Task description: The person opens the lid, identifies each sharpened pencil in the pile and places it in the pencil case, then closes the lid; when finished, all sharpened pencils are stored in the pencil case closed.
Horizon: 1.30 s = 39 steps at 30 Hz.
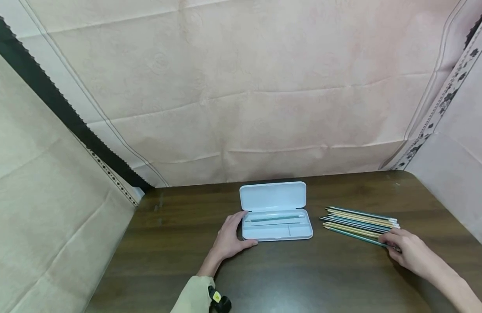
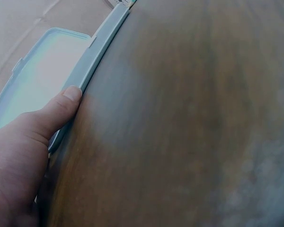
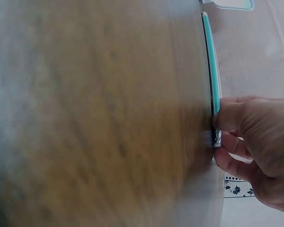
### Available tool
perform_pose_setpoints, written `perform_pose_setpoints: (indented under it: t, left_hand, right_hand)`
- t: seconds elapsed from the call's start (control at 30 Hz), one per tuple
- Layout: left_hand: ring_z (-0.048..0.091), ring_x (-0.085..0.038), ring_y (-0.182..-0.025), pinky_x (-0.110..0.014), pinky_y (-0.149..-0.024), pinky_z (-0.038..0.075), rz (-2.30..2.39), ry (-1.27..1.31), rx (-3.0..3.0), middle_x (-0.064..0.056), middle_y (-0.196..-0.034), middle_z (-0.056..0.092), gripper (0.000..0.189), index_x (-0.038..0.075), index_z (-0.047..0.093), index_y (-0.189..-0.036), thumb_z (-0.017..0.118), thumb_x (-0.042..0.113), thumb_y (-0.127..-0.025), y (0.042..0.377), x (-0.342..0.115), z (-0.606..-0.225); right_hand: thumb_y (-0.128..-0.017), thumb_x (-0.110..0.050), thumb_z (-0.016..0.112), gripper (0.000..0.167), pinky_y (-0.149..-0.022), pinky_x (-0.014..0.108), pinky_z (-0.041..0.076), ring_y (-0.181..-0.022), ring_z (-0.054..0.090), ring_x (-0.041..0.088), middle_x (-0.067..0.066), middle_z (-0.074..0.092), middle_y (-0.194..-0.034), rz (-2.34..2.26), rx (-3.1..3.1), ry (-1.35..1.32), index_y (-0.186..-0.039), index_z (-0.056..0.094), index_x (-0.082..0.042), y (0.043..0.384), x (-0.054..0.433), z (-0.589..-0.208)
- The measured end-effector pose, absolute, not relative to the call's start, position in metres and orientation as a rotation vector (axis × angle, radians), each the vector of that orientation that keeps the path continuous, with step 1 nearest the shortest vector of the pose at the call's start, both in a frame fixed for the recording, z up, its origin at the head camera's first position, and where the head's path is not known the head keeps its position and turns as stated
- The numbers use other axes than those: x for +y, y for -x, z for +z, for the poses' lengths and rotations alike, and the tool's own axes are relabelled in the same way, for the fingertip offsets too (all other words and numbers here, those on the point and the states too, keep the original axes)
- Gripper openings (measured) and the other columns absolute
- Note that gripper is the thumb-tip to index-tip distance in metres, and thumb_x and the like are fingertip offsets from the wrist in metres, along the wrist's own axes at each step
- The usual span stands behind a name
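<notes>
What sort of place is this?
Likely a makeshift desk booth, probably indoors: a wood-look table with pale, creased sheets behind it and on both sides, and an open pencil case and pencils on top.

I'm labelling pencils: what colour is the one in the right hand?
The pencil is teal green, seen best in the right wrist view.

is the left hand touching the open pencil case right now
Touching. In the left wrist view, the left hand rests its thumb against the pencil case.
</notes>
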<state>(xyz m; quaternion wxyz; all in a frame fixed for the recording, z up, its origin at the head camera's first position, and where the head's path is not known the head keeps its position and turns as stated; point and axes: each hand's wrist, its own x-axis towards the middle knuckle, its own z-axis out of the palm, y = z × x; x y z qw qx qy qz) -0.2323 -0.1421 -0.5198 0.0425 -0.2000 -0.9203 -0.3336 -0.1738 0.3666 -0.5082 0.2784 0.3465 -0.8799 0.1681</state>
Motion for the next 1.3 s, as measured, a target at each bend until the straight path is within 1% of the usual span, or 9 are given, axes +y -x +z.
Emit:
perform_pose_setpoints:
  t: [0.17,0.27,0.47,0.53,0.7,0.77,0.97,1.17,1.3]
  left_hand:
    - [0.042,-0.025,-0.133,-0.052,-0.103,0.040,-1.025,0.595,-2.814,-0.005,-0.149,0.046,0.092,0.018,0.043,-0.151,0.084,0.051,-0.076,0.233,-0.142,-0.519]
    - [0.042,-0.024,-0.133,-0.050,-0.103,0.040,-1.015,0.600,-2.822,-0.005,-0.149,0.046,0.091,0.019,0.042,-0.151,0.084,0.050,-0.077,0.235,-0.140,-0.520]
    - [0.042,-0.024,-0.133,-0.051,-0.103,0.040,-1.008,0.623,-2.830,-0.006,-0.150,0.045,0.091,0.018,0.042,-0.151,0.083,0.053,-0.077,0.235,-0.140,-0.520]
    - [0.042,-0.024,-0.133,-0.051,-0.103,0.040,-1.009,0.622,-2.820,-0.006,-0.149,0.046,0.091,0.017,0.043,-0.151,0.083,0.053,-0.077,0.234,-0.140,-0.520]
    - [0.041,-0.024,-0.134,-0.052,-0.103,0.040,-1.009,0.618,-2.822,-0.005,-0.150,0.046,0.091,0.018,0.043,-0.151,0.083,0.054,-0.077,0.233,-0.140,-0.518]
    - [0.041,-0.024,-0.134,-0.052,-0.103,0.040,-1.010,0.616,-2.825,-0.005,-0.150,0.046,0.091,0.018,0.043,-0.151,0.083,0.054,-0.077,0.234,-0.140,-0.518]
    - [0.041,-0.024,-0.134,-0.052,-0.102,0.040,-1.002,0.619,-2.820,-0.005,-0.150,0.046,0.091,0.017,0.043,-0.151,0.083,0.054,-0.077,0.234,-0.140,-0.518]
    - [0.041,-0.024,-0.134,-0.053,-0.102,0.040,-0.998,0.612,-2.822,-0.005,-0.150,0.046,0.091,0.018,0.043,-0.151,0.083,0.054,-0.077,0.234,-0.140,-0.519]
    - [0.041,-0.023,-0.134,-0.052,-0.103,0.040,-0.995,0.611,-2.824,-0.004,-0.150,0.046,0.091,0.018,0.043,-0.151,0.082,0.055,-0.077,0.234,-0.141,-0.519]
  right_hand:
    - [-0.053,0.012,0.074,0.043,-0.059,0.019,0.038,-0.070,0.047,0.002,-0.012,0.052,-0.081,0.466,-2.387,-0.929,-0.087,0.068,-0.013,0.174,0.365,-0.506]
    - [-0.054,0.012,0.074,0.042,-0.059,0.019,0.038,-0.070,0.046,0.002,-0.012,0.051,-0.081,0.472,-2.402,-0.914,-0.088,0.069,-0.013,0.172,0.365,-0.506]
    - [-0.053,0.012,0.072,0.044,-0.059,0.018,0.038,-0.070,0.047,0.002,-0.011,0.052,-0.082,0.515,-2.377,-0.925,-0.089,0.069,-0.013,0.171,0.364,-0.505]
    - [-0.057,0.012,0.071,0.042,-0.059,0.018,0.038,-0.070,0.047,0.002,-0.011,0.053,-0.083,0.534,-2.373,-0.938,-0.091,0.069,-0.013,0.172,0.363,-0.504]
    - [-0.061,0.012,0.069,0.041,-0.059,0.015,0.037,-0.071,0.047,0.001,-0.010,0.055,-0.085,0.573,-2.368,-0.962,-0.094,0.071,-0.012,0.177,0.354,-0.497]
    - [-0.059,0.014,0.070,0.044,-0.059,0.015,0.038,-0.071,0.048,0.001,-0.010,0.056,-0.086,0.586,-2.366,-0.968,-0.095,0.071,-0.011,0.180,0.349,-0.494]
    - [-0.059,0.017,0.073,0.047,-0.058,0.015,0.037,-0.071,0.048,0.002,-0.008,0.056,-0.086,0.620,-2.358,-1.007,-0.097,0.072,-0.010,0.190,0.332,-0.488]
    - [-0.063,0.014,0.076,0.042,-0.057,0.014,0.033,-0.069,0.044,0.000,-0.011,0.051,-0.083,0.585,-2.366,-1.029,-0.096,0.071,-0.012,0.201,0.310,-0.481]
    - [-0.068,0.013,0.075,0.038,-0.057,0.017,0.038,-0.070,0.045,0.002,-0.009,0.052,-0.084,0.595,-2.423,-1.050,-0.097,0.071,-0.010,0.207,0.296,-0.476]
